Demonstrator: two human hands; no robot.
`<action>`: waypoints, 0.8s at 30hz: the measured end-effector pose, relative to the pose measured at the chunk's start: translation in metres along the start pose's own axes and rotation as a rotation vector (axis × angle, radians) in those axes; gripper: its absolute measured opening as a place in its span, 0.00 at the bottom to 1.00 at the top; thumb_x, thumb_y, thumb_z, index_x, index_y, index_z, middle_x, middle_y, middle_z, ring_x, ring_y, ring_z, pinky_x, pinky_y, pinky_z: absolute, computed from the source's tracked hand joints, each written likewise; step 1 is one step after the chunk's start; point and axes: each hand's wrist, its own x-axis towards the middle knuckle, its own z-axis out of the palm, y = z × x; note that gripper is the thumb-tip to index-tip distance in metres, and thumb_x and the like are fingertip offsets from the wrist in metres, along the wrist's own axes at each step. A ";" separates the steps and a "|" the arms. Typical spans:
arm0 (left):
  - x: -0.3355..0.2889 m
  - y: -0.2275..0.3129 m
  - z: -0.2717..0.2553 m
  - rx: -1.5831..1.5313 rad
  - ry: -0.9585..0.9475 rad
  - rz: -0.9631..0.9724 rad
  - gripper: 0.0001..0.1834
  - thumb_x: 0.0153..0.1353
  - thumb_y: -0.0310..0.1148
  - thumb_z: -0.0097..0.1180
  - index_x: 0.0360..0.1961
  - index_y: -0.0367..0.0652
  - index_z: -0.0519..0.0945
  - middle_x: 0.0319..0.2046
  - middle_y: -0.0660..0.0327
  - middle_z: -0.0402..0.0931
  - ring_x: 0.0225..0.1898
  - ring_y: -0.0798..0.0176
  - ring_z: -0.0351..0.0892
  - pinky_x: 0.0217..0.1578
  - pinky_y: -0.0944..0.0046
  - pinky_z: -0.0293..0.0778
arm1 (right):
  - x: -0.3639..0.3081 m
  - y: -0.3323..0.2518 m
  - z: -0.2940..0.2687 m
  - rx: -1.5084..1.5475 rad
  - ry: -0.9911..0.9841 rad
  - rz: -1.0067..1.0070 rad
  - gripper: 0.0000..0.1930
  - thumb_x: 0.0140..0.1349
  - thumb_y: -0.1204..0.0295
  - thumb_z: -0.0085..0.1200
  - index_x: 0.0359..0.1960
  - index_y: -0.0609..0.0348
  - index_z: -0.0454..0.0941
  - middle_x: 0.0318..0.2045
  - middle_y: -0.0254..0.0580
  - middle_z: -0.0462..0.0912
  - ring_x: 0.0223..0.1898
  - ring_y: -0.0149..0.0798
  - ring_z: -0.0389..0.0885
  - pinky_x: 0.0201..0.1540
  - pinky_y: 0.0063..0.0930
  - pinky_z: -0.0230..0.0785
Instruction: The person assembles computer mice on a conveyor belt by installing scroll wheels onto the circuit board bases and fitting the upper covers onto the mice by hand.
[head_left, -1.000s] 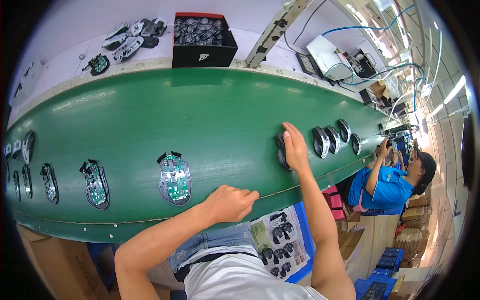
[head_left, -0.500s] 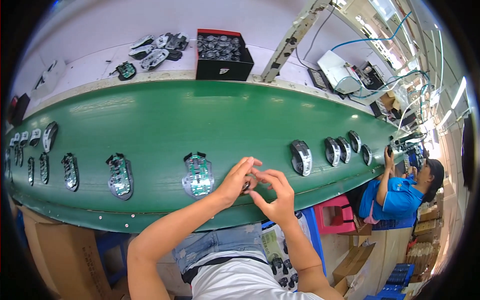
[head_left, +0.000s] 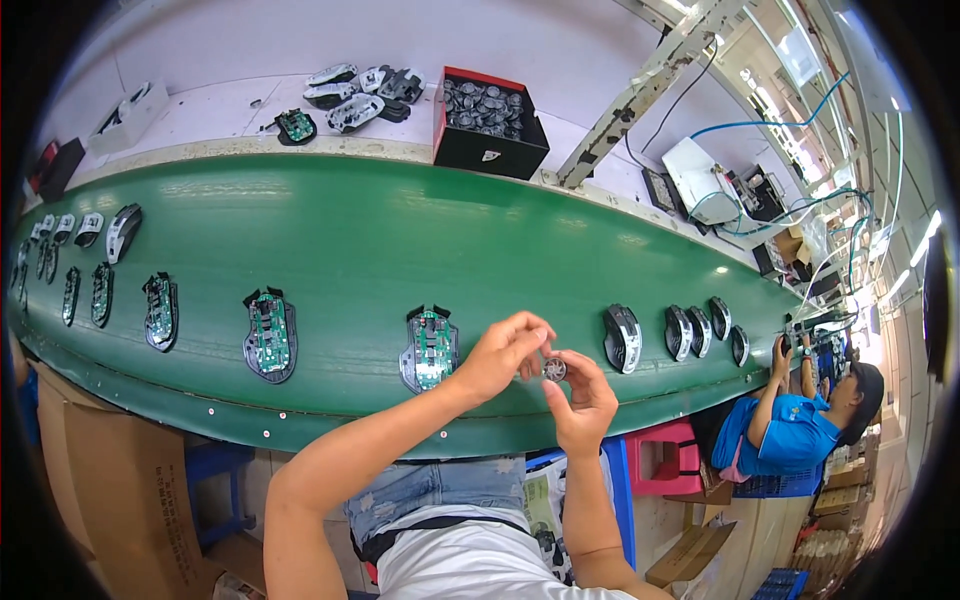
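Observation:
Over the near side of the green conveyor belt (head_left: 350, 220), my right hand (head_left: 582, 402) pinches a small spoked mouse scroll wheel (head_left: 554, 369) between thumb and fingers. Just left of it and slightly higher, my left hand (head_left: 508, 356) has its fingers bent together in a pinch; whatever they hold, if anything, is too small to make out. Beside my left wrist lies an opened mouse base with a green circuit board (head_left: 430, 345). To the right of my hands rests a closed black and silver mouse (head_left: 622, 338).
More mouse bases with boards (head_left: 270, 335) line the belt leftward, with mouse top shells (head_left: 123, 232) behind. Several closed mice (head_left: 679, 332) sit at right. On the back ledge stand a black box (head_left: 490, 158) of wheels and a mouse pile (head_left: 358, 110). A co-worker (head_left: 785, 435) sits at right.
My hands have shifted right and drawn a little apart. The wheel now shows face-on in my right fingers. The whole view has swung, so the belt and its contents appear displaced.

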 end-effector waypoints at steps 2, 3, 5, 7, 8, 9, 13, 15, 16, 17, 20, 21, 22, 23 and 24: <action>0.002 -0.007 0.001 -0.043 0.044 -0.011 0.14 0.72 0.38 0.46 0.41 0.38 0.76 0.30 0.62 0.77 0.22 0.72 0.73 0.22 0.71 0.69 | 0.001 0.002 0.002 0.150 0.035 0.062 0.20 0.59 0.79 0.63 0.53 0.66 0.74 0.47 0.49 0.81 0.48 0.37 0.81 0.49 0.27 0.75; 0.001 -0.007 0.001 0.002 0.013 -0.037 0.14 0.73 0.39 0.45 0.40 0.39 0.76 0.29 0.63 0.77 0.23 0.72 0.74 0.23 0.72 0.69 | 0.000 0.001 0.002 0.301 0.074 0.139 0.20 0.60 0.79 0.62 0.54 0.66 0.73 0.47 0.50 0.81 0.47 0.37 0.81 0.49 0.27 0.75; -0.001 -0.008 0.002 0.045 -0.003 -0.081 0.13 0.73 0.37 0.45 0.38 0.40 0.76 0.25 0.66 0.77 0.25 0.74 0.74 0.24 0.73 0.68 | 0.005 -0.001 0.001 0.258 0.057 0.106 0.18 0.63 0.76 0.59 0.54 0.65 0.71 0.46 0.50 0.81 0.41 0.36 0.81 0.45 0.27 0.75; -0.002 -0.014 0.004 0.127 0.019 -0.033 0.13 0.72 0.37 0.46 0.38 0.39 0.77 0.23 0.65 0.76 0.23 0.73 0.73 0.23 0.71 0.68 | 0.009 -0.005 0.001 0.415 0.037 0.176 0.16 0.66 0.71 0.56 0.52 0.64 0.72 0.43 0.48 0.81 0.36 0.35 0.80 0.40 0.25 0.74; -0.004 -0.016 0.005 0.212 0.036 0.014 0.13 0.71 0.36 0.47 0.37 0.38 0.78 0.22 0.64 0.76 0.21 0.73 0.73 0.21 0.70 0.68 | 0.009 -0.007 0.008 0.390 0.122 0.204 0.12 0.68 0.66 0.52 0.47 0.62 0.72 0.33 0.44 0.80 0.28 0.32 0.76 0.31 0.24 0.70; -0.006 -0.013 0.007 0.297 0.052 0.010 0.13 0.70 0.35 0.48 0.36 0.36 0.78 0.21 0.61 0.78 0.21 0.71 0.75 0.23 0.67 0.70 | 0.010 -0.008 0.006 0.391 0.117 0.204 0.12 0.68 0.66 0.52 0.47 0.62 0.72 0.33 0.44 0.80 0.28 0.32 0.76 0.31 0.24 0.70; -0.011 -0.015 0.009 0.456 0.025 0.075 0.10 0.67 0.31 0.51 0.34 0.33 0.77 0.24 0.56 0.82 0.26 0.66 0.81 0.27 0.65 0.73 | 0.022 -0.009 0.008 0.506 0.079 0.356 0.10 0.70 0.63 0.46 0.36 0.55 0.67 0.18 0.37 0.71 0.16 0.27 0.63 0.20 0.22 0.55; -0.011 -0.015 0.007 0.452 0.018 0.088 0.10 0.68 0.31 0.50 0.35 0.34 0.76 0.24 0.59 0.80 0.24 0.70 0.77 0.26 0.68 0.71 | 0.026 -0.006 0.006 0.746 0.010 0.434 0.10 0.69 0.65 0.50 0.35 0.58 0.67 0.19 0.37 0.74 0.16 0.27 0.66 0.19 0.22 0.58; -0.012 -0.015 0.007 0.443 0.003 0.093 0.10 0.70 0.32 0.49 0.36 0.35 0.76 0.24 0.62 0.79 0.23 0.74 0.73 0.24 0.71 0.68 | 0.028 -0.006 0.008 0.746 0.010 0.462 0.10 0.71 0.65 0.48 0.35 0.57 0.67 0.21 0.39 0.76 0.17 0.28 0.69 0.20 0.21 0.61; -0.012 -0.015 0.005 0.442 0.012 0.091 0.10 0.70 0.32 0.49 0.36 0.35 0.76 0.24 0.62 0.79 0.23 0.74 0.73 0.24 0.71 0.68 | 0.030 -0.006 0.011 0.748 0.005 0.468 0.10 0.71 0.65 0.48 0.35 0.57 0.67 0.21 0.39 0.76 0.17 0.28 0.69 0.20 0.21 0.61; -0.011 -0.010 0.005 0.409 0.032 0.055 0.07 0.67 0.28 0.47 0.33 0.37 0.74 0.23 0.63 0.79 0.25 0.70 0.78 0.25 0.66 0.69 | 0.030 -0.006 0.016 0.536 0.015 0.454 0.09 0.71 0.65 0.50 0.41 0.57 0.68 0.24 0.37 0.75 0.20 0.28 0.73 0.20 0.19 0.65; -0.011 -0.012 0.004 0.411 0.042 0.050 0.07 0.67 0.28 0.47 0.33 0.37 0.74 0.23 0.63 0.79 0.25 0.70 0.78 0.25 0.66 0.69 | 0.033 -0.010 0.018 0.494 0.017 0.453 0.09 0.71 0.66 0.51 0.43 0.57 0.68 0.24 0.38 0.76 0.20 0.28 0.72 0.19 0.19 0.65; -0.011 -0.014 0.003 0.459 0.045 0.104 0.05 0.66 0.26 0.48 0.33 0.38 0.74 0.22 0.62 0.79 0.25 0.68 0.78 0.25 0.64 0.70 | 0.036 -0.015 0.021 0.452 0.019 0.451 0.09 0.71 0.67 0.51 0.46 0.58 0.68 0.25 0.39 0.77 0.20 0.27 0.72 0.19 0.19 0.64; -0.013 -0.016 0.002 0.507 0.046 0.158 0.04 0.64 0.25 0.48 0.32 0.38 0.74 0.22 0.61 0.78 0.25 0.66 0.79 0.26 0.62 0.71 | 0.037 -0.013 0.020 0.436 -0.021 0.438 0.09 0.71 0.70 0.51 0.48 0.59 0.70 0.26 0.42 0.79 0.20 0.27 0.74 0.19 0.18 0.65; -0.014 -0.014 0.004 0.542 0.048 0.192 0.03 0.62 0.26 0.49 0.32 0.39 0.74 0.23 0.56 0.79 0.25 0.55 0.81 0.28 0.55 0.73 | 0.042 -0.014 0.020 0.441 -0.025 0.436 0.09 0.71 0.70 0.51 0.48 0.59 0.70 0.26 0.42 0.79 0.20 0.27 0.74 0.19 0.18 0.65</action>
